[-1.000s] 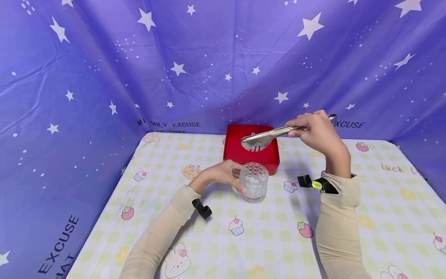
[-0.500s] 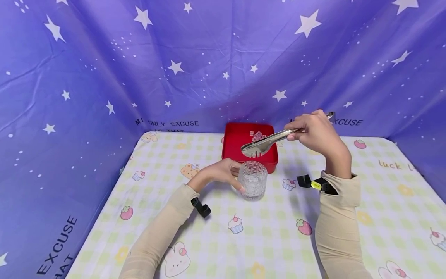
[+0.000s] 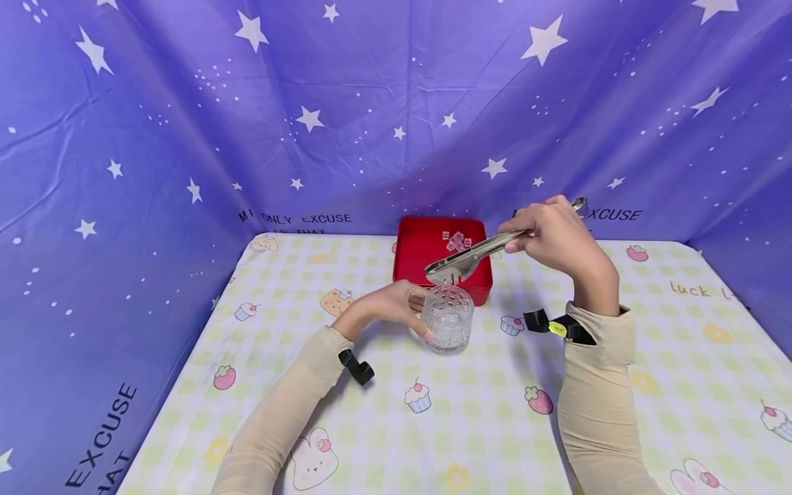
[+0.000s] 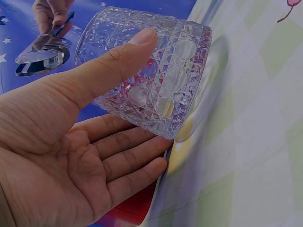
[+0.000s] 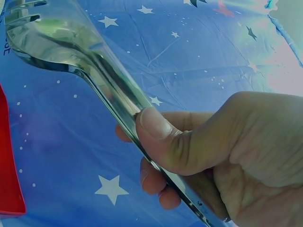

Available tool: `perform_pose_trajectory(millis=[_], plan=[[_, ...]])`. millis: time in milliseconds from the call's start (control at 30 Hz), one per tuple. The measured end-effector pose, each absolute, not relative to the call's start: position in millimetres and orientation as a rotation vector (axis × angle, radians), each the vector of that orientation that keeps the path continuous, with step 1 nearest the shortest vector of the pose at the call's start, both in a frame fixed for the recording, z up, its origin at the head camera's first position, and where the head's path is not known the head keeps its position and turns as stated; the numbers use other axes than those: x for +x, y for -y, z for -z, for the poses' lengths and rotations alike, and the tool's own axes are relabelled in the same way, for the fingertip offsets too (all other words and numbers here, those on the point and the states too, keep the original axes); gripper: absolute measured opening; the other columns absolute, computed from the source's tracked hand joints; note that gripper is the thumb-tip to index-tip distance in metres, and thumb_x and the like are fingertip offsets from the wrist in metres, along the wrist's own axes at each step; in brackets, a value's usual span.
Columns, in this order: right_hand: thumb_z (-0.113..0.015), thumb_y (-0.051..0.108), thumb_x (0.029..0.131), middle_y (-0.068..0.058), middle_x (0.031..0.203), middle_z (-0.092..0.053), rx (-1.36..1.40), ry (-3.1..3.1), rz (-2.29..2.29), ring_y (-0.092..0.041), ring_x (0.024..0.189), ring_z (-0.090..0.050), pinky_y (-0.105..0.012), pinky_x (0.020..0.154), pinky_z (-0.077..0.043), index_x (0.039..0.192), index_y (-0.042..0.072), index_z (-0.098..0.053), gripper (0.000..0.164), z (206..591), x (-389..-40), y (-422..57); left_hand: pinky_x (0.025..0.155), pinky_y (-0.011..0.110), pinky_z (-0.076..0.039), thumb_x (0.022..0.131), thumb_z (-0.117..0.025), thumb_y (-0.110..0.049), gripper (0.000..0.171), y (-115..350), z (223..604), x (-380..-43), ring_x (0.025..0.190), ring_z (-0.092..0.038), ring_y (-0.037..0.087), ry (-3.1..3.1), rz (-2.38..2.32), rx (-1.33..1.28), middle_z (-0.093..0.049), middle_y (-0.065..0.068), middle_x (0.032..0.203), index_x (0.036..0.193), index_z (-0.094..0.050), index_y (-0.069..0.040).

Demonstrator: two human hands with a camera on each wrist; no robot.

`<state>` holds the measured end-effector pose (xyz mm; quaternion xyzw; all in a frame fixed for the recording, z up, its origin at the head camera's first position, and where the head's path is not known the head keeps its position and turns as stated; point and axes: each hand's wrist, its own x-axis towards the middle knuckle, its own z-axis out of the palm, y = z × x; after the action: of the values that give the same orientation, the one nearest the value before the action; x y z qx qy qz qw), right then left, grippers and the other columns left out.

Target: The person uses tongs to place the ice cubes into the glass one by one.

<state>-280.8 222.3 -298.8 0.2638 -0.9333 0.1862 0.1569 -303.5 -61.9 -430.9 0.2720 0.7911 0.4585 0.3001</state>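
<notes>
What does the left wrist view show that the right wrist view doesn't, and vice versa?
Only left wrist: the left hand, its thumb against the wall of the clear textured glass tumbler; the tablecloth's green checks; and what looks like a clear cube in the tongs' head.

Only right wrist: the slotted tines of the metal tongs.

Both: those tongs gripped by the right hand, part of the red tray, and the starry backdrop.

Right fingers (image 5: 152, 179) grip high, left fingers (image 4: 132, 158) cup lower.
</notes>
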Motion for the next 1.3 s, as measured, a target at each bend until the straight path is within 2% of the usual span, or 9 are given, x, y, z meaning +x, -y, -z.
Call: perform_pose_trajectory(millis=[400,967,1300], plan=[[-0.084,0.005,0.078,-0.011,0.095,-0.079,0.75,2.736,-0.515,-0.026,0.079,-0.064,-0.039,0.082,-0.033,0.096,0.008,-0.082,0.019,296.4,-280.3,-222.3,0.108,0.027,-0.051,0.072,-0.092,-0.006,0.072,61.8,431.1,-303.7,0.12,-0.067,0.02,-2.076,-1.228,0.731,-0.071,0.012,0.129,0.138,-0.062,-0.003],[-0.084,0.008,0.078,-0.013,0.1,-0.079,0.739,2.774,-0.503,-0.028,0.085,-0.067,-0.039,0.083,-0.033,0.098,0.009,-0.082,0.02,296.2,-280.5,-222.7,0.107,0.026,-0.052,0.073,-0.09,-0.003,0.067,61.9,430.0,-303.4,0.12,-0.068,0.021,-2.052,-1.246,0.766,-0.072,0.013,0.128,0.135,-0.064,-0.002],[-0.084,0.008,0.079,-0.012,0.098,-0.079,0.737,2.773,-0.497,-0.026,0.08,-0.063,-0.039,0.082,-0.033,0.099,0.008,-0.082,0.02,296.5,-280.9,-222.2,0.106,0.026,-0.052,0.073,-0.089,-0.002,0.065,61.8,429.6,-303.6,0.121,-0.067,0.022,-2.043,-1.247,0.771,-0.072,0.013,0.128,0.134,-0.065,-0.001]])
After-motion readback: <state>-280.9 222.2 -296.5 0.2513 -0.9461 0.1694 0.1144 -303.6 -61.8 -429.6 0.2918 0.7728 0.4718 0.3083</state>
